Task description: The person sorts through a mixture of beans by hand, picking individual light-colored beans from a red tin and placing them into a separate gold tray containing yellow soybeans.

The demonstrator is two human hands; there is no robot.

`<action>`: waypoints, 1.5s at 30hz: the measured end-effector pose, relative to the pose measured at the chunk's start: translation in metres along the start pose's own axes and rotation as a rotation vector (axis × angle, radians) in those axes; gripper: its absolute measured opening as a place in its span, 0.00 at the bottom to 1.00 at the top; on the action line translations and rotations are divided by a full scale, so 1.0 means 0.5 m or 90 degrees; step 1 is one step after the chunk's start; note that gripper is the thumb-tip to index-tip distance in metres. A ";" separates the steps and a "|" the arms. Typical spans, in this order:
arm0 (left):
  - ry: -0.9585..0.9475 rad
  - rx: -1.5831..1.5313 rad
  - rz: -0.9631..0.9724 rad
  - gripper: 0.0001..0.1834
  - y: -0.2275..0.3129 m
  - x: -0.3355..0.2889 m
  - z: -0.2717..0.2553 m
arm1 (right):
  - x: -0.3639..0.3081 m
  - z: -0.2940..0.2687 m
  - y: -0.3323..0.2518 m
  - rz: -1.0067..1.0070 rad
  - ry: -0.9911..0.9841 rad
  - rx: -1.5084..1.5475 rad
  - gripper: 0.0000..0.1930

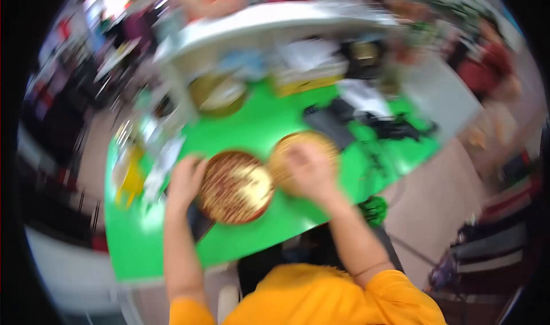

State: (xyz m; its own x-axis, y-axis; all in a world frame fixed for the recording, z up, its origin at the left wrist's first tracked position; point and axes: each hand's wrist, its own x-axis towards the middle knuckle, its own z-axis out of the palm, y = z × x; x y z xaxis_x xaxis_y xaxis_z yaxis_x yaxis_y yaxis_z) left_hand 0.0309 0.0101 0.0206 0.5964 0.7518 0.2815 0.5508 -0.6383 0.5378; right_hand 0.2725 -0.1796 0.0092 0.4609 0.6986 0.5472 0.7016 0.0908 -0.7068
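Before me on the green tabletop is a round, shallow container (236,187), red-brown and gold with a bright shine on its right part; blur hides whether it is a tray or a lidded box. My left hand (185,179) is at its left rim, fingers bent, seemingly touching the edge. Just right of it is a round golden, ridged piece (281,167), like a lid or shallow basket. My right hand (309,165) is over it with fingers curled and drawn together; what they hold, if anything, is hidden. A dark flat thing (200,222) lies partly under the container, near my left wrist.
Along the back of the green table (229,130) are a round gold basket (217,96) and a yellow-and-white box (309,75) beneath a white counter (275,16). A grey pouch (329,121) and black cords (395,127) lie right. Left is a yellow object (133,173). Other people are beyond.
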 end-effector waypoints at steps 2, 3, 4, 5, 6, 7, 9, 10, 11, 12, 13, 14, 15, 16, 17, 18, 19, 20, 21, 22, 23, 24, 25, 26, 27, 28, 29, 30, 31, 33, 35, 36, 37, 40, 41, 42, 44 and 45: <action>0.037 -0.037 0.072 0.14 -0.028 0.006 0.003 | 0.010 -0.019 -0.033 0.000 -0.044 0.022 0.08; 0.063 -0.032 0.085 0.14 -0.032 0.002 0.007 | 0.001 -0.011 -0.062 0.044 -0.096 0.031 0.08; 0.067 -0.043 0.064 0.13 -0.039 -0.010 0.011 | -0.003 0.002 -0.085 0.086 -0.144 0.026 0.07; 0.073 -0.053 0.055 0.13 -0.057 -0.020 -0.001 | -0.004 0.042 -0.102 0.083 -0.169 0.037 0.07; 0.076 -0.058 0.033 0.13 -0.067 -0.034 -0.008 | 0.000 0.061 -0.113 0.025 -0.246 0.010 0.07; 0.084 -0.053 0.022 0.13 -0.070 -0.044 -0.013 | 0.005 0.080 -0.121 -0.033 -0.318 -0.018 0.07; 0.093 -0.040 0.022 0.13 -0.075 -0.047 -0.024 | 0.012 0.120 -0.129 -0.090 -0.386 -0.050 0.07; 0.094 -0.047 0.019 0.13 -0.074 -0.047 -0.026 | 0.018 0.140 -0.131 -0.097 -0.429 -0.079 0.06; 0.094 -0.050 0.018 0.12 -0.075 -0.049 -0.027 | 0.020 0.159 -0.132 -0.101 -0.470 -0.110 0.06; 0.094 -0.054 0.017 0.12 -0.076 -0.051 -0.027 | 0.021 0.172 -0.130 -0.105 -0.511 -0.140 0.05; 0.095 -0.058 0.017 0.12 -0.079 -0.051 -0.023 | 0.021 0.184 -0.123 -0.101 -0.514 -0.145 0.05; 0.096 -0.062 0.018 0.12 -0.077 -0.051 -0.022 | 0.019 0.193 -0.116 -0.116 -0.522 -0.176 0.05; 0.094 -0.066 0.022 0.11 -0.075 -0.051 -0.019 | 0.017 0.200 -0.109 -0.130 -0.530 -0.206 0.04; 0.092 -0.071 0.026 0.11 -0.072 -0.049 -0.016 | 0.016 0.202 -0.105 -0.145 -0.538 -0.236 0.04; 0.090 -0.074 0.026 0.10 -0.077 -0.049 -0.013 | 0.017 0.208 -0.103 -0.145 -0.542 -0.238 0.04; 0.091 -0.077 0.024 0.10 -0.081 -0.049 -0.011 | 0.017 0.211 -0.102 -0.143 -0.531 -0.225 0.04; 0.091 -0.072 0.030 0.11 -0.085 -0.049 -0.009 | 0.017 0.213 -0.101 -0.141 -0.521 -0.212 0.04; 0.091 -0.068 0.036 0.11 -0.088 -0.049 -0.008 | 0.017 0.214 -0.100 -0.139 -0.510 -0.198 0.04; 0.091 -0.063 0.043 0.11 -0.089 -0.050 -0.007 | 0.017 0.215 -0.097 -0.140 -0.513 -0.199 0.04; 0.092 -0.064 0.040 0.11 -0.089 -0.050 -0.007 | 0.018 0.215 -0.093 -0.136 -0.510 -0.207 0.04; 0.089 -0.062 0.040 0.11 -0.086 -0.050 -0.007 | 0.019 0.213 -0.089 -0.132 -0.506 -0.216 0.04; 0.085 -0.060 0.040 0.11 -0.082 -0.050 -0.007 | 0.019 0.212 -0.086 -0.128 -0.502 -0.224 0.04; 0.082 -0.057 0.040 0.11 -0.080 -0.050 -0.006 | 0.019 0.212 -0.085 -0.128 -0.504 -0.226 0.04; 0.082 -0.058 0.040 0.11 -0.079 -0.050 -0.006 | 0.018 0.215 -0.085 -0.137 -0.508 -0.227 0.04; 0.080 -0.061 0.037 0.11 -0.079 -0.050 -0.005 | 0.016 0.218 -0.085 -0.147 -0.512 -0.227 0.04; 0.077 -0.063 0.034 0.11 -0.079 -0.050 -0.005 | 0.015 0.219 -0.085 -0.156 -0.516 -0.228 0.03; 0.074 -0.064 0.029 0.11 -0.080 -0.051 -0.005 | 0.014 0.221 -0.085 -0.157 -0.516 -0.228 0.03; 0.075 -0.064 0.029 0.11 -0.079 -0.052 -0.005 | 0.012 0.222 -0.084 -0.170 -0.520 -0.241 0.03; 0.075 -0.063 0.030 0.11 -0.079 -0.053 -0.005 | 0.011 0.223 -0.084 -0.183 -0.523 -0.253 0.04; 0.076 -0.063 0.033 0.11 -0.078 -0.054 -0.003 | 0.012 0.219 -0.087 -0.197 -0.526 -0.268 0.04; 0.077 -0.063 0.034 0.11 -0.080 -0.054 -0.005 | 0.018 0.210 -0.101 -0.151 -0.534 -0.216 0.04; 0.077 -0.062 0.034 0.11 -0.082 -0.055 -0.006 | 0.020 0.207 -0.108 -0.129 -0.538 -0.189 0.04; 0.076 -0.062 0.035 0.11 -0.084 -0.056 -0.008 | 0.021 0.201 -0.115 -0.130 -0.539 -0.188 0.04; 0.077 -0.056 0.030 0.11 -0.084 -0.061 -0.007 | 0.010 0.177 -0.129 -0.095 -0.632 -0.159 0.04; 0.077 -0.055 0.032 0.11 -0.081 -0.059 -0.005 | 0.007 0.175 -0.126 -0.092 -0.631 -0.163 0.04; 0.076 -0.060 0.034 0.11 -0.080 -0.058 -0.002 | 0.002 0.174 -0.119 -0.104 -0.637 -0.176 0.04; 0.077 -0.056 0.037 0.12 -0.079 -0.057 0.001 | -0.006 0.173 -0.108 -0.130 -0.650 -0.201 0.04; 0.078 -0.054 0.038 0.12 -0.079 -0.057 0.002 | -0.006 0.170 -0.108 -0.127 -0.651 -0.203 0.04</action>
State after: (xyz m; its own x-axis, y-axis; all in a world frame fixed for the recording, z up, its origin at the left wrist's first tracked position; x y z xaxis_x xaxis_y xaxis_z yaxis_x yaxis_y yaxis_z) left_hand -0.0072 0.0137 -0.0093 0.5479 0.7307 0.4073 0.4616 -0.6702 0.5812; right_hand 0.1868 -0.1261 0.0076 -0.2434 0.9651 -0.0964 0.8904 0.1829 -0.4168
